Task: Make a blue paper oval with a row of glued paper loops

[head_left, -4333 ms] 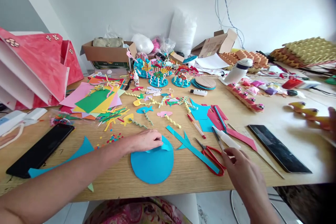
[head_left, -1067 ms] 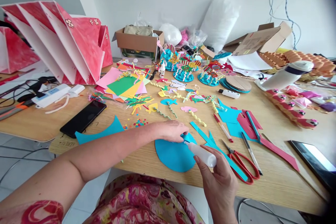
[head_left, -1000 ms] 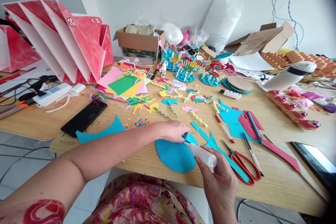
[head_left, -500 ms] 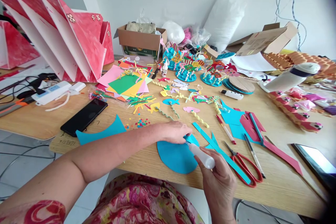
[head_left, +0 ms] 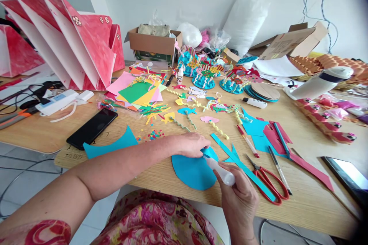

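Observation:
A blue paper circle (head_left: 189,170) lies at the near edge of the wooden table (head_left: 310,199). My left hand (head_left: 191,144) rests on its far rim, fingers pinched on a small blue paper flap (head_left: 209,151) that lifts off the circle. My right hand (head_left: 240,199) is wrapped round a white glue bottle (head_left: 220,170), tilted so that its nozzle points at the spot under the flap, right beside my left fingertips.
Red-handled scissors (head_left: 268,185), a long blue paper strip (head_left: 244,168), pencils and red and blue paper offcuts lie to the right. A black phone (head_left: 92,128) and a blue offcut (head_left: 110,145) sit left. Coloured sheets, paper fish, finished blue crafts and boxes fill the back.
My right hand picked the glue bottle up from the table and brought its nozzle to the flap held by my left hand. Over the last second the bottle has shifted slightly.

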Action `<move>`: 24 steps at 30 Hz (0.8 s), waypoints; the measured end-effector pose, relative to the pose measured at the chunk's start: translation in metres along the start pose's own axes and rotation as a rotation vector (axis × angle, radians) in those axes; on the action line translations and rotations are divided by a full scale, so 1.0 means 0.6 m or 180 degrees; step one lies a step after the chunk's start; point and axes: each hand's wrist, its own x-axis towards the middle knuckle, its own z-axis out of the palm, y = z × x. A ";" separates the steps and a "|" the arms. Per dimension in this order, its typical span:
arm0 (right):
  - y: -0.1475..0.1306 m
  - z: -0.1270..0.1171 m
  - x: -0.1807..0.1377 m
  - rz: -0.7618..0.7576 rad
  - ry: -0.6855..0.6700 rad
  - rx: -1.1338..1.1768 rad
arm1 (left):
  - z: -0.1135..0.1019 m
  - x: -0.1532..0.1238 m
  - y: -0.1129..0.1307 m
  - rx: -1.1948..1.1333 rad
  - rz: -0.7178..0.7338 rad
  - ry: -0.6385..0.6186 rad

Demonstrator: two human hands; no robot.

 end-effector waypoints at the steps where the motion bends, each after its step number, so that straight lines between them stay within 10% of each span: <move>1: 0.000 0.000 0.000 -0.0001 0.0008 -0.0013 | 0.000 0.000 0.000 0.0003 0.0001 0.0001; 24: -0.009 0.005 0.013 0.0010 0.0058 -0.0372 | 0.001 -0.004 0.004 0.0071 0.0034 0.0044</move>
